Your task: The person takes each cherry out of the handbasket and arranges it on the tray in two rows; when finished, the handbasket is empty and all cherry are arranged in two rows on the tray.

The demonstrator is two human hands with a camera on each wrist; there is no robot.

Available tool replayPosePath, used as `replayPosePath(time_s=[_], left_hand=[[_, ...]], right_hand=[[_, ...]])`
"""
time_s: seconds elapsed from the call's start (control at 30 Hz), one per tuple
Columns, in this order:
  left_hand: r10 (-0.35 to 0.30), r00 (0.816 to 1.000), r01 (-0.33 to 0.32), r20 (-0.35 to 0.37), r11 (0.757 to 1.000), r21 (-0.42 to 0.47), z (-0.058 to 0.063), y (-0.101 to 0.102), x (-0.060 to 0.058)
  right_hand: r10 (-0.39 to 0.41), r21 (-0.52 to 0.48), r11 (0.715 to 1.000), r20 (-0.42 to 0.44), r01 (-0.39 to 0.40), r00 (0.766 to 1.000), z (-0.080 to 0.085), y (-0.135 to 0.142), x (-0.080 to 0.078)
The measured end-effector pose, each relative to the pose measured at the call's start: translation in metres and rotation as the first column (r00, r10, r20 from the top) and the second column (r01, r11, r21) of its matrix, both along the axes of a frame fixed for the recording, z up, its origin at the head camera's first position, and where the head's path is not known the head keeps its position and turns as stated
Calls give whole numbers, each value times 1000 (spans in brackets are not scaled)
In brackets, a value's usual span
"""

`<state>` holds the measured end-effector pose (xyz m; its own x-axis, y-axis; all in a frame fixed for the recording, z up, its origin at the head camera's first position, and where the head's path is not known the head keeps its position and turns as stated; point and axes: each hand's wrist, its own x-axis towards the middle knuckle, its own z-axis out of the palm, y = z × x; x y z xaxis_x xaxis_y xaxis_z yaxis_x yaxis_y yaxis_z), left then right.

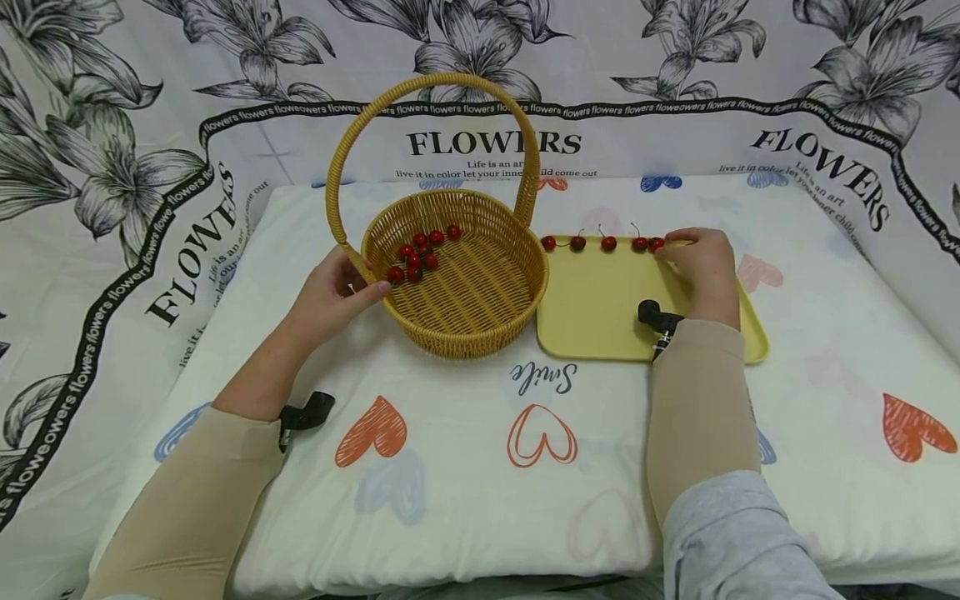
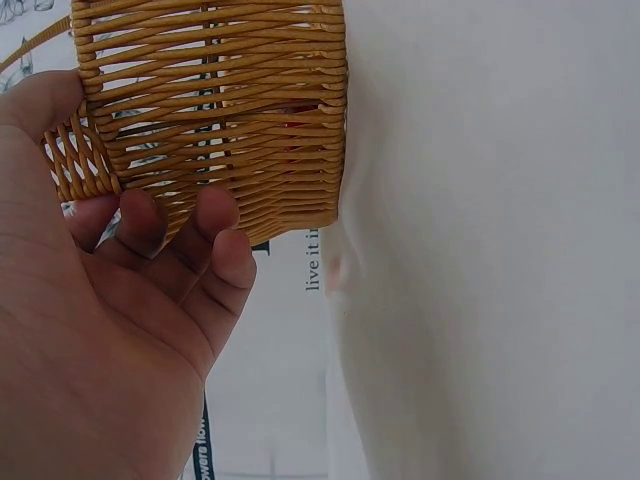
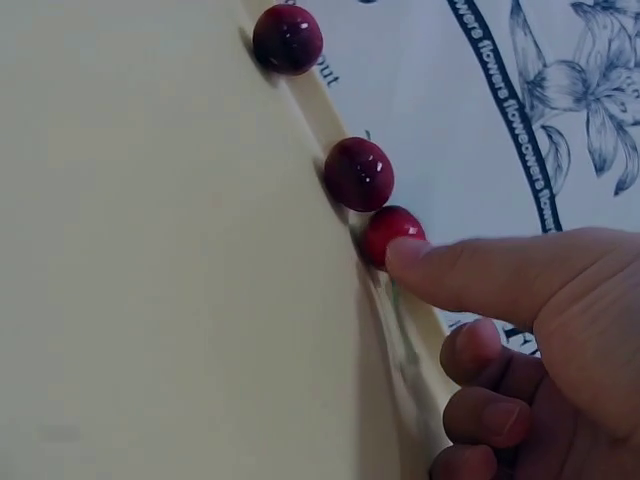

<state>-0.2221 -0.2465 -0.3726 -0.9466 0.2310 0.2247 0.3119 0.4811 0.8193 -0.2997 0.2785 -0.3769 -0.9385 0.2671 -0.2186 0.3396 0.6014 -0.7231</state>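
A woven basket [image 1: 461,342] with a tall arched handle stands on the heart-patterned cloth, several red cherries [image 1: 414,260] inside it on its left. My left hand [image 1: 333,292] grips the basket's left rim near the handle's foot, thumb on top and fingers outside, as the left wrist view shows too. Right of the basket lies a yellow tray [image 1: 592,317] with a row of cherries [image 1: 608,243] along its far edge. At the right end of that row, my right hand [image 1: 701,267] pinches a cherry [image 3: 388,236]. The thumb is on it; the index fingertip is hidden.
White cloth [image 1: 465,517] with printed hearts covers the surface in front of the basket and tray. Behind stands a flower-printed fabric [image 1: 645,142] with black lettering. The basket's handle [image 1: 450,79] arches high above its bowl. The tray's left edge lies close against the basket.
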Motion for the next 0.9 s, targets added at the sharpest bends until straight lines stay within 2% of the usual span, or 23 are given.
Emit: replayPosePath(time_s=[0.17, 0.37, 0.63, 0.8, 0.9], left_hand=[[-11, 1000, 11, -8, 1000, 13, -1, 0, 0], [-11, 1000, 11, -5, 1000, 7, 0, 1, 1], [-15, 1000, 15, 18, 1000, 13, 19, 11, 14], [-9, 1000, 9, 10, 1000, 13, 9, 6, 6], [-6, 1000, 7, -3, 1000, 10, 2, 2, 2]], right_hand=[[15, 10, 1000, -2, -15, 1000, -1, -2, -2], [-15, 22, 1000, 6, 15, 1000, 0, -3, -1], [-102, -18, 995, 16, 103, 995, -2, 2, 1], [-101, -81, 991, 28, 103, 994, 3, 3, 3], [-93, -121, 988, 5, 92, 996, 13, 3, 7]])
